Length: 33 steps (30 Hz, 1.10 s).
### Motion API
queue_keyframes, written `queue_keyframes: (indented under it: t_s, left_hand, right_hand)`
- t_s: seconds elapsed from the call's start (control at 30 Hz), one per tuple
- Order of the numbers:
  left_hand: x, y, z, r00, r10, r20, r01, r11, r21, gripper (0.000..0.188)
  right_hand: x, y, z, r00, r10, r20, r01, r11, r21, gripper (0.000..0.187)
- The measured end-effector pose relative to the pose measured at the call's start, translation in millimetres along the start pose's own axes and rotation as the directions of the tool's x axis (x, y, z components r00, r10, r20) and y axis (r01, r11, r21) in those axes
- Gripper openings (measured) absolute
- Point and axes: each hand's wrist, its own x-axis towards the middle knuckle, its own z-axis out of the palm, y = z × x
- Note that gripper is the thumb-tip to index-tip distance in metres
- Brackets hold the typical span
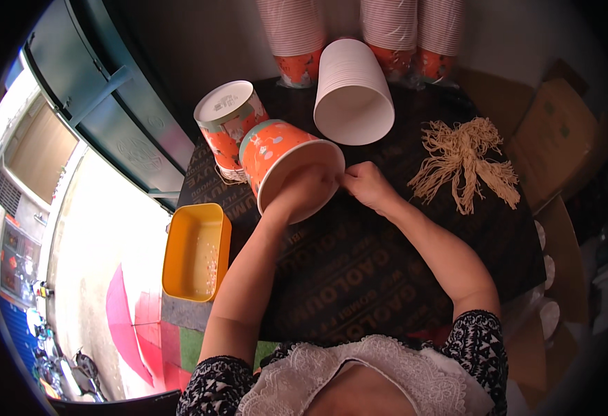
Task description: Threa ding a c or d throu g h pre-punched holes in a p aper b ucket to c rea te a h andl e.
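Observation:
An orange paper bucket [276,149] with a green band and printed figures lies tilted, its white open mouth facing me. My left hand [311,184] reaches into it; the shaded fingers are bunched against the inner wall by the right side of the rim. Just outside that rim is my right hand [366,186], its fingers pinched together. What either hand holds is too small or hidden to make out. Behind to the left stands an upside-down orange paper bucket [229,128]. A bundle of beige strings [467,163] lies on the table to the right.
White nested paper buckets [352,90] lie at the back of the dark table [359,277]. Plastic-wrapped stacks of buckets [293,41] stand behind. At the left edge is a yellow bin [196,253] with small bits inside. Cardboard boxes [560,139] are at the right.

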Motion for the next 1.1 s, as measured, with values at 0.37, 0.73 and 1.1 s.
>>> queue_keyframes:
  t_s: [0.37, 0.73, 1.1]
  left_hand:
    - [-7.6, -10.4, 21.5, 0.994, -0.105, -0.039, 0.078, 0.899, -0.430, 0.021]
    - [-12.3, 4.9, 28.4, 0.972, -0.233, 0.044, 0.196, 0.688, -0.699, 0.019]
    - [-14.2, -3.1, 23.4, 0.990, -0.091, 0.112, 0.144, 0.663, -0.735, 0.014]
  right_hand:
    - [-1.7, -0.9, 3.0, 0.997, -0.022, -0.071, -0.003, 0.942, -0.336, 0.025]
    - [0.4, 7.1, -2.9, 1.000, -0.027, 0.016, 0.031, 0.865, -0.500, 0.024]
    - [-5.8, -33.7, -38.0, 0.982, -0.116, 0.148, 0.141, 0.975, -0.171, 0.017]
